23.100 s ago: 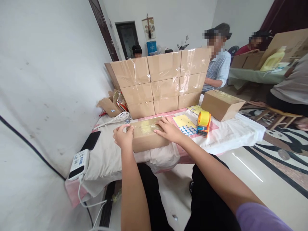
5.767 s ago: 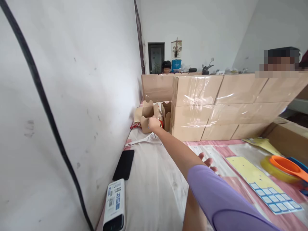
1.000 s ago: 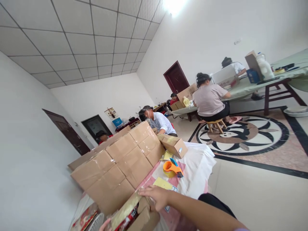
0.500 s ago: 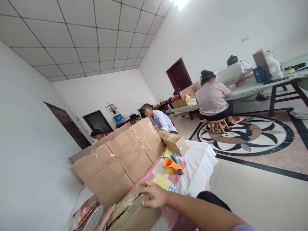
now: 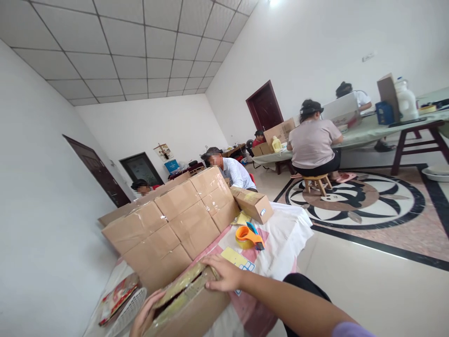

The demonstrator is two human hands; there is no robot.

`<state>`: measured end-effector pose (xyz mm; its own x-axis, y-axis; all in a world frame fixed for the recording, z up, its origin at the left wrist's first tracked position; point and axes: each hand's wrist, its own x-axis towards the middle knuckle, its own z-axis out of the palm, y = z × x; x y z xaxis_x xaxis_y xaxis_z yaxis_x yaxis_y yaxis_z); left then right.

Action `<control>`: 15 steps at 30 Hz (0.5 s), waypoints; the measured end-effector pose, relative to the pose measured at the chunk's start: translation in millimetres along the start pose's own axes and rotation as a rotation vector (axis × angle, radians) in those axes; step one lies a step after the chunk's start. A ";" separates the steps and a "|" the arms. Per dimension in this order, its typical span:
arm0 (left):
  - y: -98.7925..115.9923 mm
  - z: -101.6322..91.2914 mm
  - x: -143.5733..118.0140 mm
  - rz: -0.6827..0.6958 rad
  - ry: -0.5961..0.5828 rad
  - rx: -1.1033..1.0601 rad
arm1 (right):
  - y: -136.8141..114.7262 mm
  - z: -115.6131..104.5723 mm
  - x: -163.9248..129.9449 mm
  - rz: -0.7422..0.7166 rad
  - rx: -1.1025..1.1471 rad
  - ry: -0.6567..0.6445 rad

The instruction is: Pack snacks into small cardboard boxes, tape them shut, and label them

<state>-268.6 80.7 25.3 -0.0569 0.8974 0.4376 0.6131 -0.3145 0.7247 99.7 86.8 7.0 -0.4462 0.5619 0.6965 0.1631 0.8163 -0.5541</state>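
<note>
A brown cardboard box (image 5: pixel 189 309) lies on the table at the bottom of the view, its taped top flaps nearly closed with a thin dark gap between them. My right hand (image 5: pixel 221 274) presses flat on the right end of the flaps. My left hand (image 5: pixel 144 314) holds the box's left end. Just beyond stands a wall of sealed, tape-wrapped cardboard boxes (image 5: pixel 175 222). An orange tape dispenser (image 5: pixel 247 237) rests on the cloth to the right of my right hand, by a yellow label sheet (image 5: pixel 235 258).
A single sealed box (image 5: pixel 253 205) lies at the table's far right. A red snack packet (image 5: pixel 117 297) and a white mesh swatter (image 5: pixel 128 311) lie at the left. Other people sit behind the stack and at a green table (image 5: pixel 368 131) across the room.
The box's flaps have come down over the red packets seen a second ago. My left hand has come up onto the box's left end. The view has tilted slightly downward.
</note>
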 end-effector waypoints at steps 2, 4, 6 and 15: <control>-3.6 -0.6 2.1 0.004 -0.010 0.017 | 3.0 -0.4 -1.2 -0.014 -0.013 -0.012; -4.9 -1.1 3.7 0.013 -0.023 0.038 | 5.0 -1.6 -1.8 -0.036 -0.020 -0.018; -5.4 -1.3 4.9 0.023 -0.038 0.057 | 5.6 -4.4 -1.4 -0.053 -0.029 -0.025; -4.3 7.8 4.5 -0.050 -0.044 -0.010 | -0.9 -20.6 1.8 -0.123 0.026 -0.054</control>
<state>-265.3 88.5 20.0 -0.0523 0.9248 0.3769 0.6022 -0.2718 0.7506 116.9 89.9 18.2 -0.5081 0.4497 0.7346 0.0821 0.8743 -0.4784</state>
